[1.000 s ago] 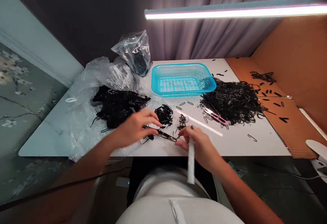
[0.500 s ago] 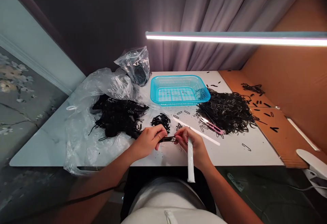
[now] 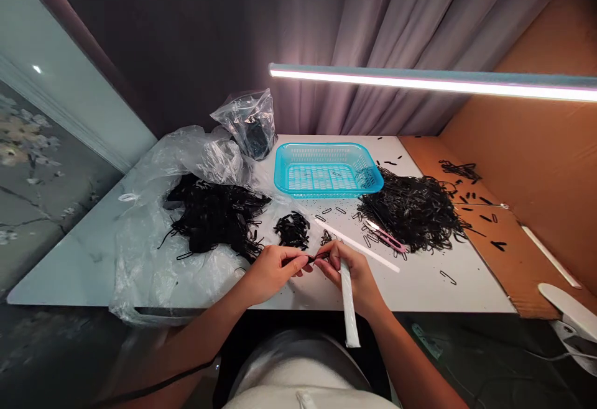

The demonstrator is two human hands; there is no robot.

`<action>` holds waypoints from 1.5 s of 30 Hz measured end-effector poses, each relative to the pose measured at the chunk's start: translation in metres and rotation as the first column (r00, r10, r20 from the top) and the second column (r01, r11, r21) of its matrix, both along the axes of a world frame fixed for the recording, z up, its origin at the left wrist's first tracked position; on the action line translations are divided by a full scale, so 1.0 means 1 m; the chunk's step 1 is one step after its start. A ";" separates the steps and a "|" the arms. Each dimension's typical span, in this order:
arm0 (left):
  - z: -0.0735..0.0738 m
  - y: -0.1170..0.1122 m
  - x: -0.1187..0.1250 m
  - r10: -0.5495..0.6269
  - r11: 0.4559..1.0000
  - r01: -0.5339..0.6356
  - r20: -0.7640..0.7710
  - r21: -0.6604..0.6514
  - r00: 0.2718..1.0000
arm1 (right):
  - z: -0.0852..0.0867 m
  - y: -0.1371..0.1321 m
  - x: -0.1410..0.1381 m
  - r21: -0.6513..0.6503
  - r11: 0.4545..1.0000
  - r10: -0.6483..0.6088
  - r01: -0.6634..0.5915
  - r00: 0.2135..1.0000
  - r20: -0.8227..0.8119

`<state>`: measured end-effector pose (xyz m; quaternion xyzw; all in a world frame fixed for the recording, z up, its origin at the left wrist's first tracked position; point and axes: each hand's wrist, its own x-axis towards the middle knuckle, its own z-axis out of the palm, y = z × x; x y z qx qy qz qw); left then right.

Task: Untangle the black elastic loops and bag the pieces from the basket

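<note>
At the table's front, my left hand (image 3: 273,272) is closed, thumb and fingers pinching a small black strip (image 3: 311,260). My right hand (image 3: 353,269) pinches the other end of that strip, the fingertips of both hands close together. A white-wrapped stick (image 3: 349,309) is also held in my right hand, its lower end pointing toward my body; its upper end is hidden by the fingers. Just beyond my fingers lies a small heap of short black pieces (image 3: 291,230). A few black loops (image 3: 326,237) lie near my right fingertips.
Left, a black tangled pile (image 3: 214,216) rests on clear plastic sheeting (image 3: 140,260). A blue basket (image 3: 282,185) stands at the back, beside a clear bag (image 3: 254,129). Right are a large pile of black loops (image 3: 415,210), a pink-handled cutter (image 3: 389,239) and a white strip (image 3: 364,247).
The black strip between my hands has turned and shows less of its length. My left fingers have stretched out more along it. The view has tilted slightly.
</note>
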<state>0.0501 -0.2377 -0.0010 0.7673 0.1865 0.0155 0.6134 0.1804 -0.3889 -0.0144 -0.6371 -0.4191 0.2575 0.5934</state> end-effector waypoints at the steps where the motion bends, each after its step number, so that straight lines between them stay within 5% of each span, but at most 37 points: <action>1: 0.001 0.000 0.000 -0.003 1.000 0.003 0.004 -0.019 1.000 | -0.001 0.001 -0.001 0.001 1.000 -0.011 0.011 1.000 0.002; 14: 0.002 0.000 0.005 0.058 0.941 -0.057 -0.007 -0.333 0.998 | -0.005 0.011 -0.004 -0.025 0.986 -0.163 0.162 0.986 -0.038; 22: 0.003 -0.001 0.005 0.143 0.920 -0.113 0.052 -0.374 0.988 | 0.004 0.001 0.006 0.050 0.929 -0.355 0.367 0.921 -0.158; 26: -0.001 -0.002 0.006 0.188 0.917 -0.146 0.080 -0.370 0.979 | 0.013 -0.009 0.004 -0.036 0.968 -0.252 0.250 0.950 -0.183; 31: -0.003 -0.002 0.010 0.239 0.905 -0.191 0.085 -0.379 0.967 | 0.013 -0.006 -0.008 0.004 0.990 -0.124 0.138 0.896 -0.427; 45: -0.003 0.000 0.010 0.278 0.919 -0.218 0.147 -0.327 0.949 | 0.009 0.003 -0.009 -0.050 0.994 -0.111 0.099 0.851 -0.513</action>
